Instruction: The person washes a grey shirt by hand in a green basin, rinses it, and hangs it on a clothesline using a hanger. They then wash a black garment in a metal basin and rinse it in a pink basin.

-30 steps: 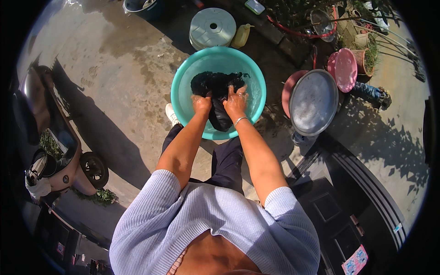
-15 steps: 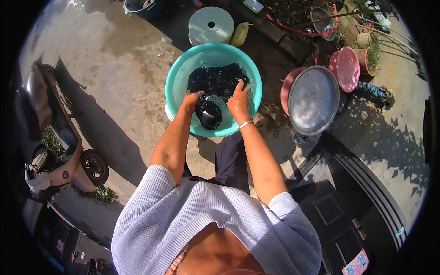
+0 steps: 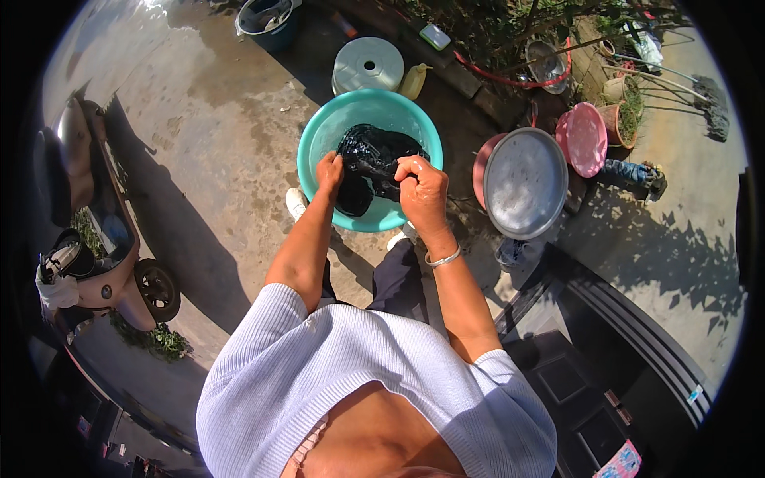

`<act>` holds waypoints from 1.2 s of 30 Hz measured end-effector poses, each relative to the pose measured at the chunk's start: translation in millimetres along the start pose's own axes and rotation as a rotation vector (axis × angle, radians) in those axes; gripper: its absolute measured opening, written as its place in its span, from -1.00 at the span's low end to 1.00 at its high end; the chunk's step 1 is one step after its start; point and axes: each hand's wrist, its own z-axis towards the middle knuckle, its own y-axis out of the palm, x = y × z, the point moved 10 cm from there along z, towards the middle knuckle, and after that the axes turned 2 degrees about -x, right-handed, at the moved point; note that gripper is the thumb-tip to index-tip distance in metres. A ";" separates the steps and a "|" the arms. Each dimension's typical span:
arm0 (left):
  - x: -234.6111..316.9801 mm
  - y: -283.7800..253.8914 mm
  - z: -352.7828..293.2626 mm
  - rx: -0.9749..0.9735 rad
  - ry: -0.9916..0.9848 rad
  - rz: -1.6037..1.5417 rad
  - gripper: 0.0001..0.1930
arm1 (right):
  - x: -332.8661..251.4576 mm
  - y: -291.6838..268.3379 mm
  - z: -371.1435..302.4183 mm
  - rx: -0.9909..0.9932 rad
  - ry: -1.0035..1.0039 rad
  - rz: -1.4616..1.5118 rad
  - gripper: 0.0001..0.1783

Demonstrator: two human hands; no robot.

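Observation:
A teal plastic basin (image 3: 315, 131) stands on the ground in front of me with clear water in it. A soaked black cloth (image 3: 374, 147), its exact kind not clear, lies bunched in the water, and a dark lobe of it reaches toward the near rim. At the cloth's left side, my left hand (image 3: 329, 171) is closed on its edge. My right hand (image 3: 424, 191), with a silver bangle at the wrist, is curled at the cloth's right side, over the basin's right rim. Its fingers are closed round a bit of the cloth, mostly hidden.
Behind the basin are a round pale stool (image 3: 368, 65) and a yellowish jug (image 3: 414, 81). To the right, a large metal pan (image 3: 526, 183) leans by a pink basin (image 3: 586, 139). A scooter (image 3: 111, 271) is parked at left. A dark bucket (image 3: 271, 28) stands far back.
My right hand has lifted from the water toward the right rim and curled up. The black cloth has been gathered and shifted. The view has moved slightly.

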 end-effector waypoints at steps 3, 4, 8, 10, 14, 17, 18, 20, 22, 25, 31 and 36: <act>-62.2 32.0 23.7 -0.098 -0.050 -0.284 -0.73 | -39.6 -15.6 5.2 0.028 -0.042 0.079 -0.80; -65.1 37.6 25.1 -0.117 -0.060 -0.376 -0.72 | -51.9 -21.9 7.6 0.042 -0.045 0.098 -0.80; -65.9 58.9 19.1 -0.220 -0.169 -0.611 -0.70 | -98.9 -46.4 10.7 0.075 -0.011 0.197 -0.81; -96.4 57.1 33.4 -0.094 -0.087 -0.594 -0.68 | -127.3 -56.2 11.1 0.074 -0.053 0.292 -0.82; -85.7 72.2 3.7 -0.193 -0.525 -1.009 -0.67 | -175.3 -78.5 9.6 0.053 -0.223 0.439 -0.85; -12.5 41.1 -23.1 -0.280 -0.473 -0.922 -0.60 | -211.4 -84.9 5.7 -0.090 -0.421 0.495 -0.84; -2.9 33.8 -25.5 -0.240 -0.339 -0.798 -0.49 | -222.5 -80.2 8.7 -0.174 -0.477 0.476 -0.86; 29.6 32.1 -43.8 -0.386 -0.444 -1.056 -0.47 | -216.8 -73.2 9.3 -0.241 -0.504 0.434 -0.88; 45.3 39.7 -57.8 -0.587 -0.544 -1.289 -0.42 | -192.7 -60.1 16.7 -0.152 -0.338 0.364 -0.77; 50.8 48.5 -66.0 -0.662 -0.547 -1.522 -0.37 | -150.8 -30.4 12.0 -0.275 -0.345 0.238 -0.67; 67.9 40.7 -76.5 -0.652 -0.520 -1.530 -0.37 | -5.9 34.9 -30.9 -0.317 -0.045 0.005 -0.63; 15.2 52.6 -67.7 -0.463 -0.582 -1.307 -0.39 | 102.1 86.1 -55.4 -0.433 0.204 -0.264 0.00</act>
